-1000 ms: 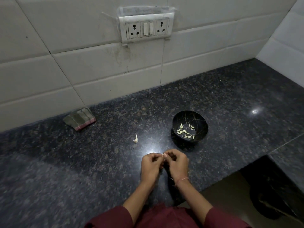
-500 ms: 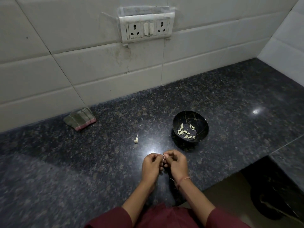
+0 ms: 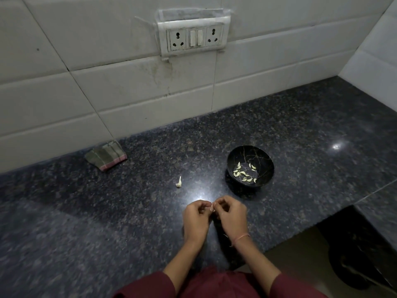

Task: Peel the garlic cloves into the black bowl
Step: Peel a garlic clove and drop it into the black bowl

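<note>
The black bowl (image 3: 266, 166) stands on the dark granite counter, right of centre, with several peeled pale cloves (image 3: 245, 173) in its bottom. One unpeeled garlic clove (image 3: 179, 183) lies alone on the counter to the bowl's left. In front of the bowl, my left hand (image 3: 196, 219) and my right hand (image 3: 233, 218) meet fingertip to fingertip. Both pinch a small pale garlic clove (image 3: 213, 207) between them, and it is mostly hidden by the fingers.
A folded striped cloth (image 3: 106, 155) lies against the tiled wall at the back left. A socket panel (image 3: 194, 37) is on the wall above. The counter's front edge drops off at the lower right (image 3: 300, 231), with a dark round object on the floor below.
Both hands stay together on the clove with only small finger movements. The bowl and loose clove have not moved.
</note>
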